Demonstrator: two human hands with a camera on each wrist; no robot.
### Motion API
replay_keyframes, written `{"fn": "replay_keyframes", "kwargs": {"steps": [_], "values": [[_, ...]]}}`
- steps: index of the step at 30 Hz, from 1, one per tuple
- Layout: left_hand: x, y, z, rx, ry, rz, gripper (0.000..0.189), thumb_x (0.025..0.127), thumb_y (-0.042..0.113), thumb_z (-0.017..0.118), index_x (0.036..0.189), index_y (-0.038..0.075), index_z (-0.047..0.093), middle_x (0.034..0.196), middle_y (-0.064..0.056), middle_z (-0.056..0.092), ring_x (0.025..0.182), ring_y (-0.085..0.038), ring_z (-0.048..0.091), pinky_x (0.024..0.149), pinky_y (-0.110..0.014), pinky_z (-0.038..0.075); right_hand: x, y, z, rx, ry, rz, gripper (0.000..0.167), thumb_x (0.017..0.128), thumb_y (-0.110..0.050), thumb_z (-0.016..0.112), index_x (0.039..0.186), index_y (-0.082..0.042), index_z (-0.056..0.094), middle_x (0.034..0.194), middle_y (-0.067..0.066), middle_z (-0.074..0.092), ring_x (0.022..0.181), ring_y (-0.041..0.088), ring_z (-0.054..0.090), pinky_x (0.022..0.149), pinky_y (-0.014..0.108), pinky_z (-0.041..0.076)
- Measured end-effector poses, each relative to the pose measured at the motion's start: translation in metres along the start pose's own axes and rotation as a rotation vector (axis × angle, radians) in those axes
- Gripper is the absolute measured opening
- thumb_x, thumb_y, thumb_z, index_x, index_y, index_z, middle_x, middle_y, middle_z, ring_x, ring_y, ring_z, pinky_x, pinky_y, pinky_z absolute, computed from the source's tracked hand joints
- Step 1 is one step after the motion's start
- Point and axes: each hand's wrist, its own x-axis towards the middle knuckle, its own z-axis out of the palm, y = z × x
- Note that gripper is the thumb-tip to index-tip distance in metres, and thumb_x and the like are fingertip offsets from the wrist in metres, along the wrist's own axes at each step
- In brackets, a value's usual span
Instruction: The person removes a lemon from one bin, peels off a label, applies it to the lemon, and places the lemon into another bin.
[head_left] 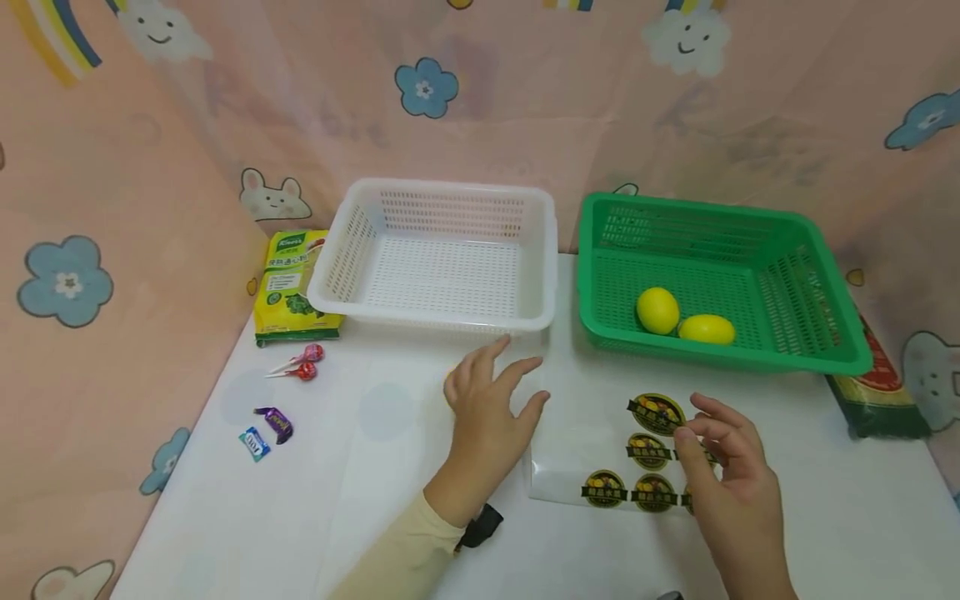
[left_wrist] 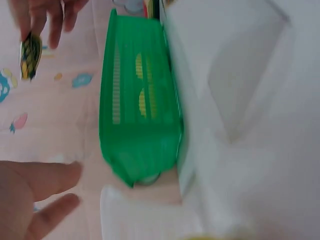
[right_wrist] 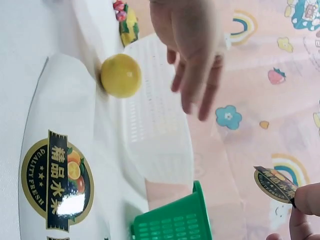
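My right hand point(head_left: 738, 492) pinches an oval black-and-gold fruit sticker point(head_left: 657, 413) between thumb and finger, above the sticker sheet point(head_left: 573, 442). In the right wrist view the loose sticker point(right_wrist: 275, 184) stands out from the fingertips, slightly bent. My left hand point(head_left: 487, 417) hovers with spread fingers left of the sheet, holding nothing. A round yellow-orange fruit point(right_wrist: 120, 76) sits on the table below it, mostly hidden by that hand in the head view. Several more stickers point(head_left: 654, 492) remain on the sheet's backing.
Behind the hands stand a white basket point(head_left: 431, 317) and a green basket point(head_left: 720, 354) with two yellow lemons point(head_left: 657, 311). At the left lie a yellow Knorr packet point(head_left: 294, 287), two lollipops point(head_left: 303, 371) and two wrapped candies point(head_left: 276, 423). Another packet point(head_left: 881, 392) lies beyond the green basket.
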Motion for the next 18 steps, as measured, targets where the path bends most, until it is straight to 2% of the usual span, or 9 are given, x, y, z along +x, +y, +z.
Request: {"fn": "replay_keyframes", "kwargs": {"steps": [2,4,8,12,18], "values": [[0.000,-0.007,-0.010,0.075,-0.016,-0.071,0.043,0.088,0.024,0.089,0.129,0.018,0.076,0.155,-0.015,0.046,0.136,-0.039,0.039,0.106,-0.060,0.028,0.000,0.000,0.001,0.011,-0.007,0.000,0.021,0.108,-0.018,0.065,0.113,0.002,0.067,0.150,-0.010,0.050,0.123,0.011,0.050,0.089,0.018,0.042],[0.000,-0.014,-0.018,0.124,-0.065,-0.161,0.049,0.087,0.027,0.090,0.132,0.019,0.074,0.156,-0.017,0.044,0.133,-0.042,0.039,0.103,-0.061,0.032,0.001,0.000,0.003,0.029,-0.013,0.000,0.020,0.108,-0.016,0.065,0.113,0.003,0.067,0.150,-0.009,0.050,0.122,0.012,0.050,0.089,0.018,0.042],[-0.001,-0.026,-0.026,0.107,-0.171,-0.319,0.055,0.087,0.030,0.089,0.139,0.021,0.070,0.157,-0.020,0.043,0.128,-0.046,0.044,0.096,-0.057,0.045,0.002,-0.002,0.006,0.032,-0.022,0.016,0.020,0.108,-0.016,0.064,0.114,0.003,0.068,0.150,-0.009,0.051,0.121,0.012,0.051,0.091,0.016,0.042],[-0.001,-0.032,-0.027,0.043,-0.218,-0.376,0.056,0.088,0.025,0.089,0.140,0.019,0.069,0.152,-0.021,0.048,0.121,-0.046,0.049,0.086,-0.052,0.054,0.003,-0.003,0.009,0.021,-0.027,0.005,0.020,0.108,-0.017,0.064,0.113,0.002,0.069,0.150,-0.009,0.052,0.118,0.013,0.052,0.090,0.016,0.042],[0.001,-0.040,-0.024,0.009,-0.242,-0.396,0.056,0.089,0.014,0.087,0.142,0.015,0.068,0.144,-0.021,0.052,0.117,-0.046,0.056,0.093,-0.054,0.053,0.004,-0.005,0.013,0.044,-0.034,-0.015,0.021,0.108,-0.017,0.065,0.111,0.003,0.069,0.148,-0.008,0.054,0.124,0.010,0.050,0.093,0.015,0.041]]}}
